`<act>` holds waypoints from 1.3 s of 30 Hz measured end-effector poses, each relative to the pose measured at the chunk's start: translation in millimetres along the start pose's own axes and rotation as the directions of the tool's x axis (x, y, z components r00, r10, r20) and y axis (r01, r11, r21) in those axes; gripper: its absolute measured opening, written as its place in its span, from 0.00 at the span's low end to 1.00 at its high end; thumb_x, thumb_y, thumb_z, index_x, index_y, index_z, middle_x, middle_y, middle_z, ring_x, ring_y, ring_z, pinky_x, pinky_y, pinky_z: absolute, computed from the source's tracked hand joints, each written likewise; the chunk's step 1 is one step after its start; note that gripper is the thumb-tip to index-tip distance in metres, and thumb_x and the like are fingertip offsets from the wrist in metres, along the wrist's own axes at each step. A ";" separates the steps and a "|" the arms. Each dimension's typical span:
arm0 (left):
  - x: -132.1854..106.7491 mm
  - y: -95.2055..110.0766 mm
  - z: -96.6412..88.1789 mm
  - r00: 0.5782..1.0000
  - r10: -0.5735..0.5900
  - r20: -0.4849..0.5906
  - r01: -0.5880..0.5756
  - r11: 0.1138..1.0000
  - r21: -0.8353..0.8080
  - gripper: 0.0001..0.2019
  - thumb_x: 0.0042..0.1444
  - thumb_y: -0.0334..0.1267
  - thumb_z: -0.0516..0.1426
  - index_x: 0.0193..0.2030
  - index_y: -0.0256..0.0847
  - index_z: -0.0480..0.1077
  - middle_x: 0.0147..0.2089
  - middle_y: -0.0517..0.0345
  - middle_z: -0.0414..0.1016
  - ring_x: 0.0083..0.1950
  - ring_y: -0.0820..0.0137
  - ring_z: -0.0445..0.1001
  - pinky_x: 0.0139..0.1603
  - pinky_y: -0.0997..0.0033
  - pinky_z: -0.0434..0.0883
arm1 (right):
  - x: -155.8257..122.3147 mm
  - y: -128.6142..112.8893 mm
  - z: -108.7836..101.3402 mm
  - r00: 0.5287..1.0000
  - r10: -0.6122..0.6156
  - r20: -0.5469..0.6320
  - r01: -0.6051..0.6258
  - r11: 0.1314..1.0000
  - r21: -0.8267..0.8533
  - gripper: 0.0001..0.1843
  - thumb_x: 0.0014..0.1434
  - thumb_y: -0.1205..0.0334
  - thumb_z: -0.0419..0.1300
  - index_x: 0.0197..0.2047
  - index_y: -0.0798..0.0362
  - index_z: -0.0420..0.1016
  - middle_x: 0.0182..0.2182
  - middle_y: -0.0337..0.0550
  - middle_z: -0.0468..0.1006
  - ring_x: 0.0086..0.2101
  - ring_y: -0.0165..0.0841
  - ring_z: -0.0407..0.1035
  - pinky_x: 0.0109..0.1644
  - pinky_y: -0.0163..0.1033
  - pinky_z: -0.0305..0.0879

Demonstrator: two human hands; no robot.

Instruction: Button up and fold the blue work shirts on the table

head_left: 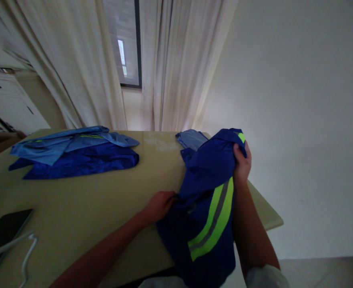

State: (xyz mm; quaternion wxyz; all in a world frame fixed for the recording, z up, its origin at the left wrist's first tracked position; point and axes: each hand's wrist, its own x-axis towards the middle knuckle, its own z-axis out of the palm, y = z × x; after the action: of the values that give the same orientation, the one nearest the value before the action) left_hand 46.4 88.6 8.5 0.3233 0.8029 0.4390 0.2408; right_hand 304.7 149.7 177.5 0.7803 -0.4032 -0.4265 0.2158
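Note:
A dark blue work jacket (206, 172) with a yellow-green and grey reflective band hangs over the table's near right edge. My left hand (161, 205) is closed on the jacket's left side, its fingertips tucked into the cloth. Farther right, my right hand (242, 163) grips the folded upper end, thumb on top, beside a small yellow-green patch. Behind the jacket lies a light blue folded garment (192, 139), partly covered by it.
On the table (152, 176), a light blue garment (65, 143) lies over a bright blue one (89, 163) at the far left. A dark tablet-like device (7, 228) and a white hanger (29, 256) are near left. Curtains (179, 64) hang behind; a wall (299, 120) stands right.

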 end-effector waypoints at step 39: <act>-51.5 33.3 -204.8 0.507 -0.267 -0.819 -0.078 0.933 -0.352 0.15 0.57 0.49 0.63 0.41 0.39 0.78 0.37 0.58 0.82 0.41 0.64 0.80 0.41 0.64 0.80 | -35.1 10.5 3.6 0.860 -0.082 0.504 0.209 0.957 -0.201 0.29 0.48 0.57 0.77 0.54 0.45 0.81 0.49 0.43 0.80 0.45 0.37 0.74 0.57 0.49 0.74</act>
State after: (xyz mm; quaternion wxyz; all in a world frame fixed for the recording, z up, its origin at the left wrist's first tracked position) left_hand -98.4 93.7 165.8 0.2122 0.4831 0.5354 0.6595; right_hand 282.7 133.6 152.8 0.6039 -0.3964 -0.6632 0.1958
